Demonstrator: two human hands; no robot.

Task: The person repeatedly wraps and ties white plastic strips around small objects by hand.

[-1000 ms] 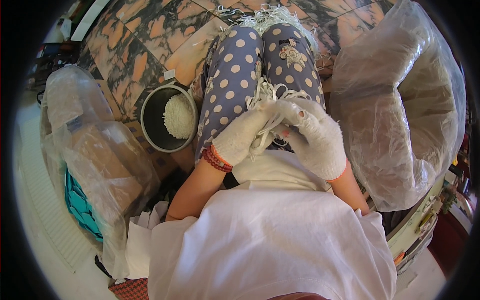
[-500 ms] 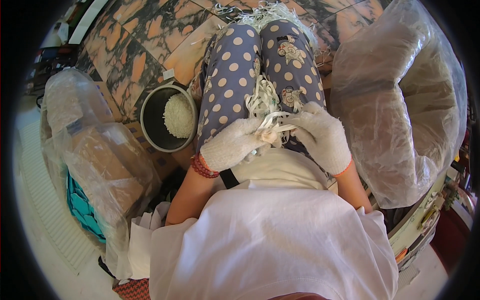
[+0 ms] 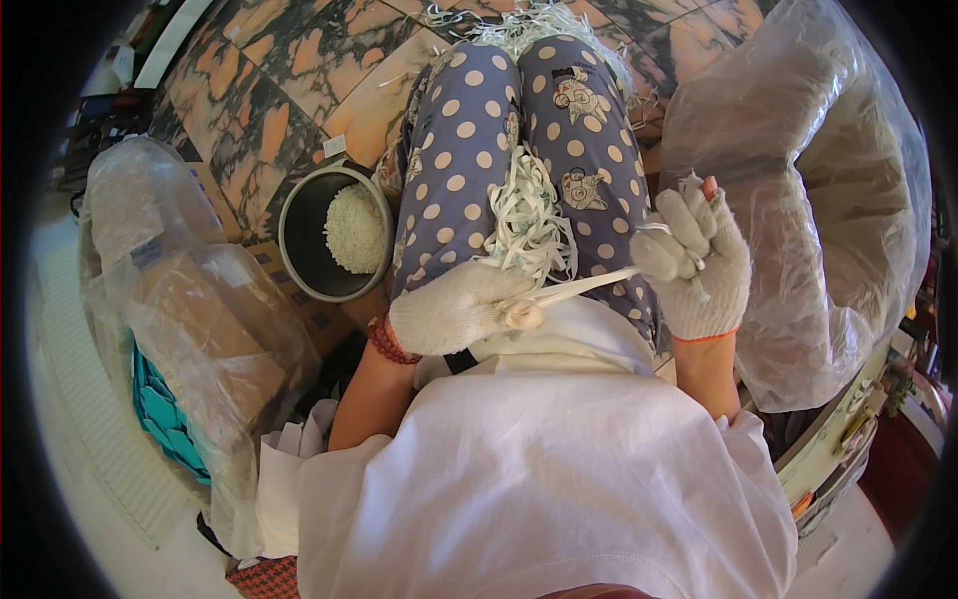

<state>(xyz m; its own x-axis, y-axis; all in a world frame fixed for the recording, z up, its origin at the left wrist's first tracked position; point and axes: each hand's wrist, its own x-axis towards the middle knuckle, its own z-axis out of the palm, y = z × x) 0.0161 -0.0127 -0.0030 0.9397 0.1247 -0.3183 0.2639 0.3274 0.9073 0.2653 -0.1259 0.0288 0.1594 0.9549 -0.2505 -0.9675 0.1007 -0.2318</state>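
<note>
My left hand (image 3: pixel 449 307), in a white knitted glove, is closed over my lap and pinches one end of a white strip (image 3: pixel 587 286). Beside its fingertips shows a cream rounded lump (image 3: pixel 522 313) that I cannot make out clearly. The strip runs taut up to my right hand (image 3: pixel 697 255), gloved too, whose curled fingers grip the other end; one bare fingertip pokes out of this glove. Between my thighs lies a tangle of loose white strips (image 3: pixel 529 222), just beyond my left hand.
A dark round pot (image 3: pixel 283 245) holding white granules (image 3: pixel 355 230) stands left of my legs. Clear plastic bags wrap cardboard (image 3: pixel 215 329) farther left. A large translucent bag (image 3: pixel 748 240) gapes at my right. More strips (image 3: pixel 549 28) lie past my knees on marbled tiles (image 3: pixel 289 70).
My right hand has moved away from the left, to the right, and drawn the strip out straight. My left hand has shifted slightly left and nearer to me, still holding on.
</note>
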